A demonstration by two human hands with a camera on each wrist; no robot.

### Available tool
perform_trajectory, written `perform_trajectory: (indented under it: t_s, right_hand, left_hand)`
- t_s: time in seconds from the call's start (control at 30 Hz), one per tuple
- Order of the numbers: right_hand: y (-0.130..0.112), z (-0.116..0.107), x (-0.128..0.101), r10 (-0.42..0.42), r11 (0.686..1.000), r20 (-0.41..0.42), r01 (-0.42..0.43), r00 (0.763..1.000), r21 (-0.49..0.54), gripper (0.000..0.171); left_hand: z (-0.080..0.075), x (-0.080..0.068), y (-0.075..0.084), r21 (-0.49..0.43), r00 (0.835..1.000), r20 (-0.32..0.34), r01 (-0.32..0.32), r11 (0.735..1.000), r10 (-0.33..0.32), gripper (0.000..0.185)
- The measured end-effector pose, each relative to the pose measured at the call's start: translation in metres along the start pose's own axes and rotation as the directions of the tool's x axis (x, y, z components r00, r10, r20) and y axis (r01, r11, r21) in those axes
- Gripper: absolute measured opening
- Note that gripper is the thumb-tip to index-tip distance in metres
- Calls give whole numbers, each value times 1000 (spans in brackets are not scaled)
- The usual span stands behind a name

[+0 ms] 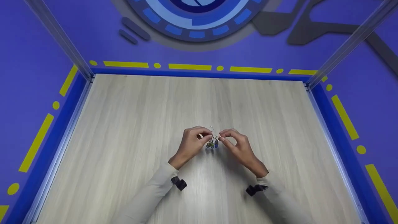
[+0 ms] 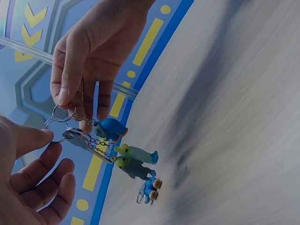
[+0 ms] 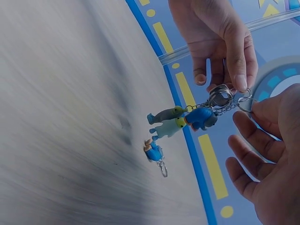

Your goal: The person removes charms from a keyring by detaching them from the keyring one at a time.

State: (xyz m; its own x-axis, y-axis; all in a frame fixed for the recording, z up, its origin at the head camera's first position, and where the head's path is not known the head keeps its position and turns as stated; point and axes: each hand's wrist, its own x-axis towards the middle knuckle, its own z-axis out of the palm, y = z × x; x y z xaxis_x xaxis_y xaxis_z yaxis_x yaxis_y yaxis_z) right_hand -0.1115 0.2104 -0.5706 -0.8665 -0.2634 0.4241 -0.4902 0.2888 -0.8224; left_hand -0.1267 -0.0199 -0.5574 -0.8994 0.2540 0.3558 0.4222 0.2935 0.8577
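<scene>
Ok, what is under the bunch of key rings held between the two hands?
Under the key rings, small toy figures hang on chains above the bare wooden table. The left hand and right hand pinch the rings, so their fingers hide parts of the rings.

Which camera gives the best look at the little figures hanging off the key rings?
The left wrist view: the figures hang large, each separate on its chain. The right wrist view also shows them close, but more bunched. The head view shows only a tiny cluster between both hands.
</scene>
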Motion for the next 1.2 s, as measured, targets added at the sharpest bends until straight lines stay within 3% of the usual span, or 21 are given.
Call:
perform_trajectory:
  t_s: [0.23, 0.5, 0.83, 1.2]
  right_hand:
    - [1, 1, -1, 14, 1000, 5, -14, 1000, -19, 10]
    - [3, 5, -3, 25, 1000, 17, -25, 1000, -16, 4]
    - [12, 7, -10, -3, 999, 48, 5, 999, -43, 7]
    - [28, -12, -21, 130, 984, 38, -125, 991, -129, 7]
  left_hand:
    - [1, 1, -1, -18, 1000, -21, -17, 1000, 16, 9]
    - [0, 1, -2, -16, 1000, -22, -17, 1000, 16, 9]
    - [-1, 2, -2, -30, 999, -27, -24, 999, 24, 6]
    - [-8, -2, -2, -31, 1000, -27, 0, 1000, 0, 9]
